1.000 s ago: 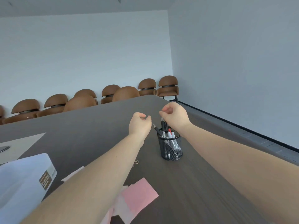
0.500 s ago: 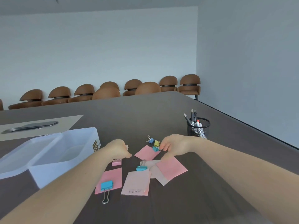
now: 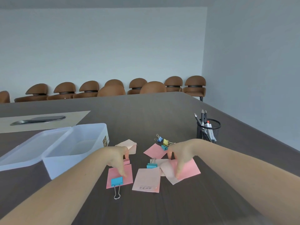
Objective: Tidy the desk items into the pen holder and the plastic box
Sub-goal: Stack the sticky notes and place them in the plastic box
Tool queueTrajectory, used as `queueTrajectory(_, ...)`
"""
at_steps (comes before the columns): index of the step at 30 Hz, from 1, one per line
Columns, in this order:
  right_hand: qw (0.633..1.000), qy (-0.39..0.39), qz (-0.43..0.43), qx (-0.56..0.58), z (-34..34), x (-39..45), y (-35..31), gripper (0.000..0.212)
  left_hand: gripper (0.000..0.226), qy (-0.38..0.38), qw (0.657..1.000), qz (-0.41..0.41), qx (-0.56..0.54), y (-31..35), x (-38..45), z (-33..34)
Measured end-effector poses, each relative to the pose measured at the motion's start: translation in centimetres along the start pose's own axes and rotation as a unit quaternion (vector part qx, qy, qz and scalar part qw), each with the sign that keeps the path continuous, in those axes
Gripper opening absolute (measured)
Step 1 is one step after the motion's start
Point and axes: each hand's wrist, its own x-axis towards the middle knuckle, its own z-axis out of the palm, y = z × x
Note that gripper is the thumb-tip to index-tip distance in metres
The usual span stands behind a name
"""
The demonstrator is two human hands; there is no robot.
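Pink and pale sticky notes lie scattered in front of me on the dark table. My left hand (image 3: 116,157) has its fingers spread down on a pink note (image 3: 125,180) that carries a blue binder clip (image 3: 117,181). My right hand (image 3: 180,153) rests its fingertips on another pink note (image 3: 190,170). Neither hand has anything lifted. A teal clip (image 3: 151,165) lies between the hands, above a pale note (image 3: 146,179). The open translucent plastic box (image 3: 90,126) stands to the left. The black mesh pen holder (image 3: 208,133), with several pens in it, stands to the right.
Small blue (image 3: 159,139), yellow (image 3: 165,141) and teal (image 3: 164,147) clips lie beside a pink note (image 3: 155,151) past my right hand. The box lid (image 3: 32,148) lies open at left. Brown chairs (image 3: 153,87) line the far wall. The table edge runs behind the holder.
My hands left the pen holder and came down to the notes. In the last half second both moved toward me, and their fingers spread onto the pink notes.
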Motion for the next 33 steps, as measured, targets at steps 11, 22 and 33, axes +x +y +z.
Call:
queueTrajectory(11,0.994,0.07,-0.018,0.078,0.3,0.0,0.8,0.037,0.06,0.019,0.998,0.0,-0.065,-0.7,0.1,0.2)
queueTrajectory(22,0.956,0.057,-0.062,0.28,-1.2,0.5,-0.2,0.014,0.027,0.141,0.914,-0.018,-0.379,-1.2,2.4,-3.2)
queueTrajectory(33,0.998,-0.049,0.024,0.038,-0.8,1.8,-1.5,0.1,0.035,0.206,0.935,-0.061,-0.283,0.1,7.4,-1.8)
